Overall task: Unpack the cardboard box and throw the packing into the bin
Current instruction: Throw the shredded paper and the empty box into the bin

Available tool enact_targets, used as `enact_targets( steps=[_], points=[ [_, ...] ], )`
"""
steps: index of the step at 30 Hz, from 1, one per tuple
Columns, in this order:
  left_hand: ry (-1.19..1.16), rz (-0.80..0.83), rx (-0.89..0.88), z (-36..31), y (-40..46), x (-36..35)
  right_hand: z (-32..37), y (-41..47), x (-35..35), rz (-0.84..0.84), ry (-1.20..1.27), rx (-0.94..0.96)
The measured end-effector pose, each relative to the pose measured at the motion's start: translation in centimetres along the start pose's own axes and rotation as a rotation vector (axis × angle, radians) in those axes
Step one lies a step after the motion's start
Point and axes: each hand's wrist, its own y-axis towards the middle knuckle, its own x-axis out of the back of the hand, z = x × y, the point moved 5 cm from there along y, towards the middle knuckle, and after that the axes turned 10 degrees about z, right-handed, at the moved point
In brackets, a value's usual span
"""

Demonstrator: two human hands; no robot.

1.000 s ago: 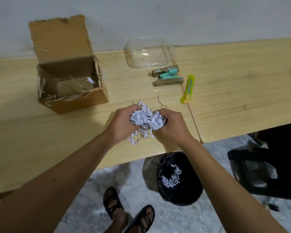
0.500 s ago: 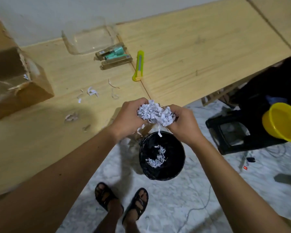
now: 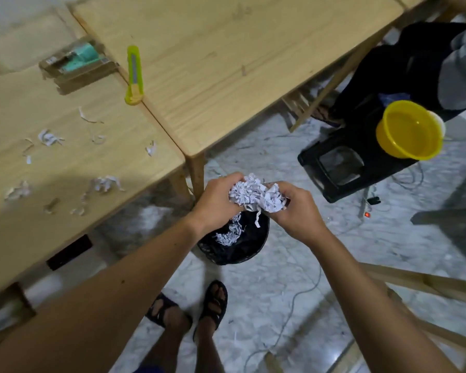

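Shredded paper point(image 3: 257, 196): clenched between my left hand point(image 3: 217, 200) and right hand point(image 3: 296, 211); bin point(image 3: 253, 246) directly beneath grip.

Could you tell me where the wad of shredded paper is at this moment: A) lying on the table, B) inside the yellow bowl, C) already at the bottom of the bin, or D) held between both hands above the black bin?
D: the left hand and right hand clasp the wad of shredded paper directly above the black bin, not yet released.
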Motion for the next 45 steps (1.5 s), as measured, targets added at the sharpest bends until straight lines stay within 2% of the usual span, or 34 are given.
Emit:
enact_targets(
  steps=[3,8,13,25,32,35,38,40,45],
  points=[
    [0.014,0.022,-0.025,0.6,-0.2,-1.0,-1.6,-0.3,-0.4,0.017,-0.019,-0.029],
    [-0.007,0.100,0.048,2.1,-0.6,-1.6,-3.2,-0.6,-0.9,0.081,-0.059,-0.057],
    [-0.035,0.148,0.049,2.5,-0.6,-1.5,-3.6,-0.8,-1.2,0.099,-0.028,-0.069],
    [-0.055,0.037,-0.007,2.4,-1.4,1.2,-1.1,-0.1,-1.1,0.058,0.027,-0.007],
    [-0.099,-0.177,-0.054,1.2,-5.0,8.8,6.6,2.9,-2.2,0.059,0.052,0.132],
    [-0.110,-0.354,-0.088,0.8,-8.2,13.8,11.2,4.8,-4.1,0.070,0.070,0.219],
    [-0.047,-0.534,-0.110,1.8,-11.6,18.6,15.1,6.9,-6.9,0.116,-0.014,0.336],
    [0.017,-0.639,-0.094,3.4,-14.0,21.2,16.9,8.2,-9.2,0.172,-0.057,0.385],
    [0.406,-0.843,0.018,9.2,-19.5,25.0,19.1,9.5,-14.9,0.354,-0.211,0.359]
  ],
)
